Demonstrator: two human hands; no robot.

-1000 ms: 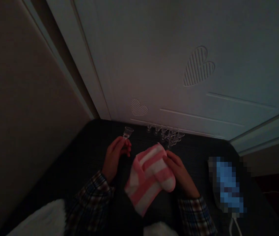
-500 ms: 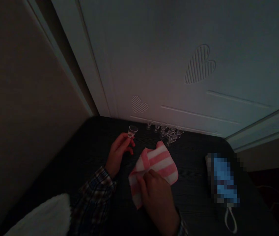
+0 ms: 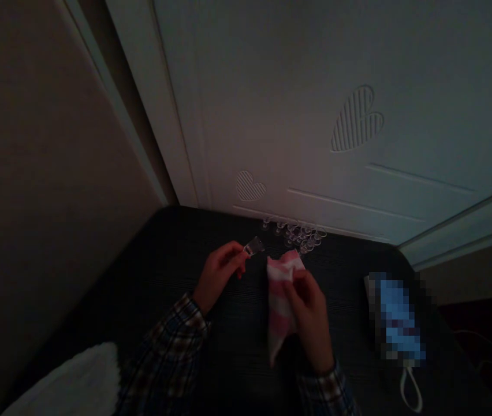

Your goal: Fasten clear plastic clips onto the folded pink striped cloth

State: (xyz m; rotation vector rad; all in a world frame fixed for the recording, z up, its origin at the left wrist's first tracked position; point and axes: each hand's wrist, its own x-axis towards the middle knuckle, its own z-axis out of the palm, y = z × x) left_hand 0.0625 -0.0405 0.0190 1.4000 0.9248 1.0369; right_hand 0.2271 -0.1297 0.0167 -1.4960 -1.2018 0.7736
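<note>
Near the centre of the frame, the left hand [image 3: 217, 274] holds a small clear glass [image 3: 255, 246], its fingers [image 3: 238, 262] clamped on the end nearest the hand. The glass is tilted, its mouth pointing right, above the dark surface [image 3: 142, 277]. Just right of and below centre, the right hand [image 3: 313, 309] grips a pink-and-white striped cloth [image 3: 279, 294], fingers pinched on its right side while the rest hangs down in folds. The cloth is near the glass but apart from it. Beyond the cloth, a cluster of clear glasses [image 3: 301, 234] stands close together along the back of the surface, against a pale panel [image 3: 263, 104] with two ribbed heart shapes [image 3: 357, 120]. At the lower right lies a pixelated blue item [image 3: 397, 318] with a white loop [image 3: 411, 390] at its lower end. White fabric [image 3: 73, 381] fills part of the lower left corner, beside a plaid sleeve [image 3: 166, 352].
</note>
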